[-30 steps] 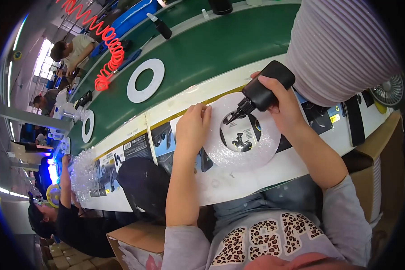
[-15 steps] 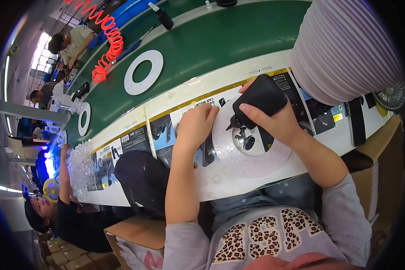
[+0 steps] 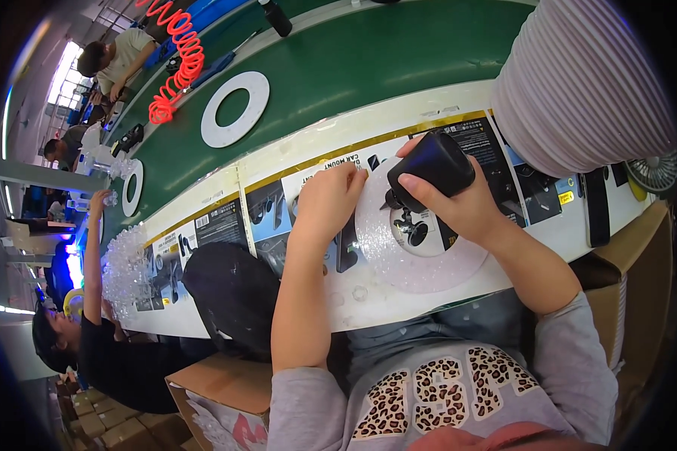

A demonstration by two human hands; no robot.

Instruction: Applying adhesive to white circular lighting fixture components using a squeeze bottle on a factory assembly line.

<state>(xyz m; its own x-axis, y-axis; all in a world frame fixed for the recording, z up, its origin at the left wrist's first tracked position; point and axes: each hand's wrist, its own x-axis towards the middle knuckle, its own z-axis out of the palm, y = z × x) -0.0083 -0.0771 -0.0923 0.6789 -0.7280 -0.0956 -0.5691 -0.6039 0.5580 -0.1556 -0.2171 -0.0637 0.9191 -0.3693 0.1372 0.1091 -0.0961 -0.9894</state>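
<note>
A black squeeze bottle (image 3: 438,169) is in my right hand (image 3: 459,199), tilted with its narrow nozzle pointing down and left. Below the nozzle lies a flat white ring (image 3: 421,272) with a speckled, glossy surface; printed pictures on the table show through its centre hole. My left hand (image 3: 329,197) is closed at the ring's far left rim, thumb and forefinger drawn together. The back of the hand hides whether the rim sits between those fingers.
A tall stack of white rings (image 3: 579,90) stands at the right, beside a small fan (image 3: 654,169). More rings (image 3: 235,110) lie on the green belt (image 3: 338,94). A black cap-like shape (image 3: 229,297) is left of my arm. A co-worker (image 3: 120,361) reaches over clear plastic pieces (image 3: 124,267).
The bottle has tipped a little and its nozzle has shifted along the ring. My left hand stays at the rim. The co-worker's arm has reached farther up toward the belt.
</note>
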